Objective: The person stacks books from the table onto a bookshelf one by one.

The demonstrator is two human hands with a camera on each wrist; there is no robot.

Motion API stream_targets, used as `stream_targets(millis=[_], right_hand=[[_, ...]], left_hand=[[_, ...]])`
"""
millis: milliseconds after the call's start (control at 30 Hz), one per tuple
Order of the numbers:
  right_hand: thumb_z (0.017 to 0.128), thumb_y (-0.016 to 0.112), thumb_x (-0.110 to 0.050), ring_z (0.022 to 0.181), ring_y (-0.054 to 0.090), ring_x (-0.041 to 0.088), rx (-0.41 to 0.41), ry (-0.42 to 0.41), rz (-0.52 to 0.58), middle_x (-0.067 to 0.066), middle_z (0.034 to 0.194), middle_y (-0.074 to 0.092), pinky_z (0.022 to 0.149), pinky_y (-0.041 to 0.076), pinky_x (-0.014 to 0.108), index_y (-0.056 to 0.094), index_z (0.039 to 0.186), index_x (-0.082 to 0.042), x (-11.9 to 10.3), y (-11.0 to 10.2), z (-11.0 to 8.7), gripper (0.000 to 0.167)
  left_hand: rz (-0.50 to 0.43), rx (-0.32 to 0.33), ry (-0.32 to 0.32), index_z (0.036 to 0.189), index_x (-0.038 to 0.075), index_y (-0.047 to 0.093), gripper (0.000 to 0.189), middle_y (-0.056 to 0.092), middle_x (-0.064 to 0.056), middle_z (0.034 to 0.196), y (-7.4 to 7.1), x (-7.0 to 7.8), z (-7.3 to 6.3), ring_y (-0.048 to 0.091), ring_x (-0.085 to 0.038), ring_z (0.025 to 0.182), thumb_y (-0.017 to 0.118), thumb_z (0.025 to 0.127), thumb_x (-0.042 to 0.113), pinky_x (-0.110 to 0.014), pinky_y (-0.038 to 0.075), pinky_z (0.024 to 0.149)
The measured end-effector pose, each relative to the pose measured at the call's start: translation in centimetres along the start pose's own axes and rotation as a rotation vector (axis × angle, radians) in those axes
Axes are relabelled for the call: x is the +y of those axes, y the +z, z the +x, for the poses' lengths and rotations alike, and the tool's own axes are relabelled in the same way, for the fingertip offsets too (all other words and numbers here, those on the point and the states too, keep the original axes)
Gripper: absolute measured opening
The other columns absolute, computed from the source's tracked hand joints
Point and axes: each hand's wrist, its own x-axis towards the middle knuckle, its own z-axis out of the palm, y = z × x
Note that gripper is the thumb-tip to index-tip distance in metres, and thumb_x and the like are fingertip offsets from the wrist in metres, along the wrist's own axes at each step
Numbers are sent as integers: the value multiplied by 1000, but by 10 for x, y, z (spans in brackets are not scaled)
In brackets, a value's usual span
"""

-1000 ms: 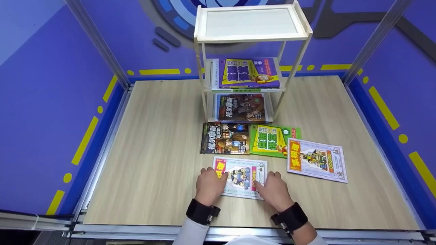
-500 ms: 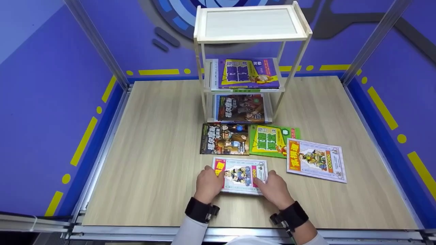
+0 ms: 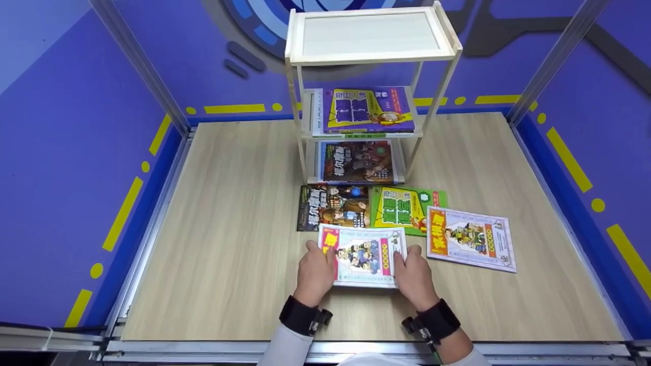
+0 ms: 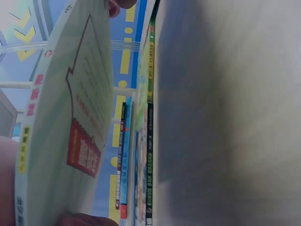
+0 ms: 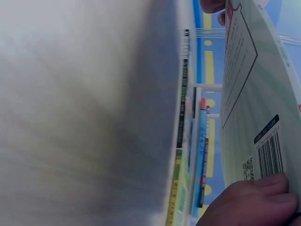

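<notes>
A pale book with a pink title strip and a cartoon crowd on its cover is held up off the table between both hands. My left hand grips its left edge, thumb on the cover; my right hand grips the right edge in the same way. Both wrist views look at the book's underside: a red label on the back cover in the left one, and a barcode with fingers beneath it in the right one.
Beyond the held book lie a dark comic-style book and a green book. A similar pale book with an orange strip overlaps the green one. Behind stands a wooden shelf rack bearing a purple book and a dark book.
Both hands have gripped the pale book's edges and lifted it from the table. It has moved slightly forward and now covers the near edge of the dark book.
</notes>
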Motion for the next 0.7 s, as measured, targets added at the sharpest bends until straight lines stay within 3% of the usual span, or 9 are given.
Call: stream_targets(millis=[433, 700], right_hand=[[112, 47, -24, 69, 55, 23, 18, -44, -131, 9, 80, 55, 59, 41, 33, 50, 121, 6, 0, -10, -2, 31], [111, 49, -25, 63, 53, 22, 31, -82, -176, 7, 74, 53, 56, 39, 34, 49, 118, 6, 4, -8, -2, 31]], left_hand=[[-1, 14, 76, 108, 1, 44, 29, 57, -6, 70, 4, 5, -6, 56, -21, 59, 58, 110, 26, -39, 47, 55], [8, 7, 67, 108, 1, 43, 29, 56, -5, 69, 6, 4, -6, 57, -21, 60, 59, 109, 26, -40, 48, 55]])
